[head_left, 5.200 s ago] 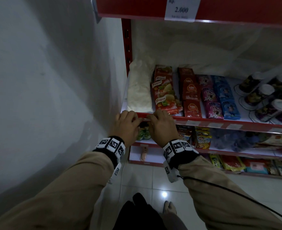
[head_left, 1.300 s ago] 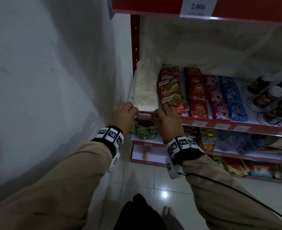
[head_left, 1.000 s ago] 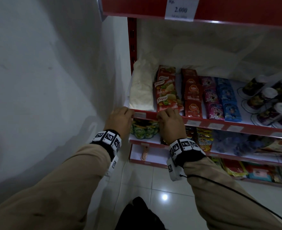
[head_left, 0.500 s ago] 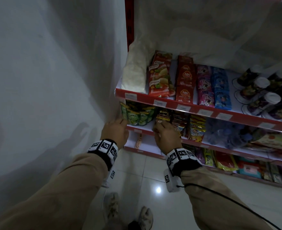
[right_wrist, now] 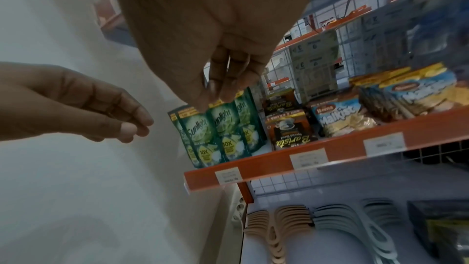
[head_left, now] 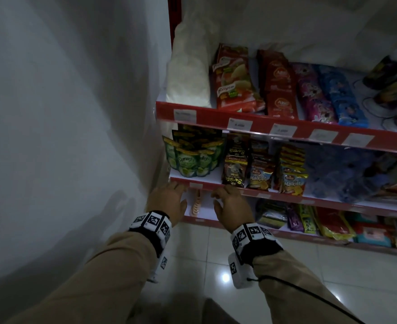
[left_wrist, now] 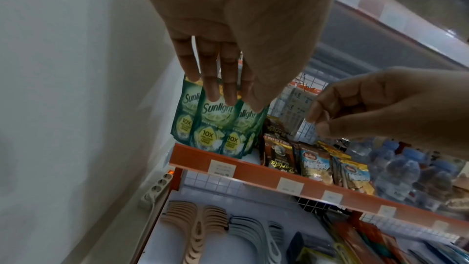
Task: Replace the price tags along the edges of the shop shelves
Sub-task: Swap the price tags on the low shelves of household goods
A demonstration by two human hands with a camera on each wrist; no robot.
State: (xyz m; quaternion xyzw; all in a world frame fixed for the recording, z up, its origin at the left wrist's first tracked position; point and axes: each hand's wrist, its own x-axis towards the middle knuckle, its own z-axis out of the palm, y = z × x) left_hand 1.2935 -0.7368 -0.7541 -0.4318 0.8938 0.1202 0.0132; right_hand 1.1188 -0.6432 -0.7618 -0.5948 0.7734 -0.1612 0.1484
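1. Step in hand, as I judge it: the approach to the leftmost price tag on the red edge of the middle shelf, the one carrying the green Sunlight sachets.
2. Left hand sat just left of that tag at the shelf's wall end. Fingers were extended and slightly spread in the left wrist view, holding nothing.
3. Right hand sat just right of the tag. Fingers were loosely bent with the thumb close to the fingertips. No paper was visible between them, so it looked empty, though a thin slip could be hidden.
4. Neither hand clearly touched the tag. In both wrist views the fingertips hung in front of the sachets, above the shelf edge.
5. Tag location: inside the clear strip on the shelf edge, directly below the sachets and beside the white wall. More tags ran rightward along the same edge, under the Barista packs and Malkist packs.
6. The upper shelf carried its own row of tags.
7. Next move probably calls for lowering both hands to the strip, pinching the tag's end and sliding it out sideways or upward.
8. No replacement tag was visible in any view, so where the new one comes from cannot be told.
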